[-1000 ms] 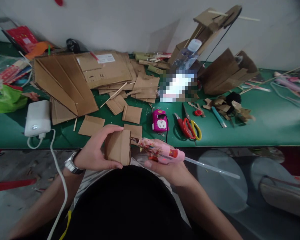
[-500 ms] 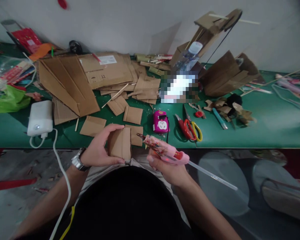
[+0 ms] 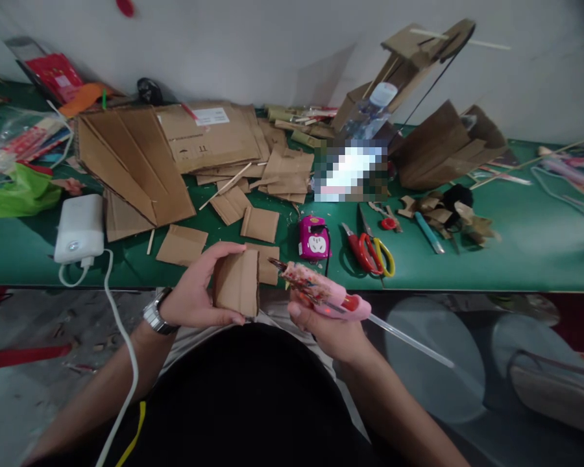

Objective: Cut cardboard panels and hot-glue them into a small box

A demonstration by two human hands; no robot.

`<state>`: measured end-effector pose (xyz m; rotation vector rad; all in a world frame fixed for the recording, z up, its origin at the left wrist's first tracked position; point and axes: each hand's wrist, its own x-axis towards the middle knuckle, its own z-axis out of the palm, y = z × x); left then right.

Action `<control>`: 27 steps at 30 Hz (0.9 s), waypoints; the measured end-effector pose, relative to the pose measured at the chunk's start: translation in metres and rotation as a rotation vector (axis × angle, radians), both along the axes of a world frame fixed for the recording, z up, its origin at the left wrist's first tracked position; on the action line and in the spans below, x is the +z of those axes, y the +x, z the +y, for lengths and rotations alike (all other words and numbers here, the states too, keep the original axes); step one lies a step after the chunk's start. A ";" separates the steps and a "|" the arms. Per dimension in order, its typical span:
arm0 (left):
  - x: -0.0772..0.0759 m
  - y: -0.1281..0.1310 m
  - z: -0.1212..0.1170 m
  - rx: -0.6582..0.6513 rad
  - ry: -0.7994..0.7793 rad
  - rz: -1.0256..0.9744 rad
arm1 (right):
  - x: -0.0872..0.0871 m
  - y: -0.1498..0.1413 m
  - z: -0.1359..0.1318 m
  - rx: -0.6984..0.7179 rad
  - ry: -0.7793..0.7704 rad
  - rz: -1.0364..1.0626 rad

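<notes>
Between the thumb and fingers of my left hand [image 3: 199, 295] is a small cardboard box [image 3: 237, 283], held just off the table's front edge. My right hand [image 3: 326, 327] grips a pink hot glue gun [image 3: 321, 292], its crusted nozzle pointing left toward the box but apart from it. A clear glue stick [image 3: 413, 341] sticks out of the gun's back end. Behind the box lies a flat cardboard square [image 3: 269, 264], partly hidden by it. Other cut pieces, such as one cardboard square [image 3: 260, 224], lie farther back.
On the green table [image 3: 472, 269] stand a magenta socket adapter [image 3: 314, 238], scissors [image 3: 370, 253] and a blue cutter [image 3: 429, 232]. A white power bank [image 3: 80, 227] with a cable sits left. Folded cardboard [image 3: 131, 168], a plastic bottle [image 3: 370, 113] and a cardboard structure [image 3: 403, 58] stand behind.
The cardboard box has turned slightly in my left hand, showing more of its right edge. My right hand and the glue gun have barely moved.
</notes>
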<state>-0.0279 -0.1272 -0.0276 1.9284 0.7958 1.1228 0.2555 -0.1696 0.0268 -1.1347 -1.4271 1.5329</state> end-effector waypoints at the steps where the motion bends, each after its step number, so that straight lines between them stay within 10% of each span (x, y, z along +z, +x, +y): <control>1: 0.000 0.000 0.000 0.002 0.003 -0.003 | 0.000 -0.001 0.000 0.008 0.005 0.005; 27: 0.004 0.000 -0.002 0.005 0.021 -0.005 | -0.003 -0.007 -0.002 -0.043 -0.127 0.130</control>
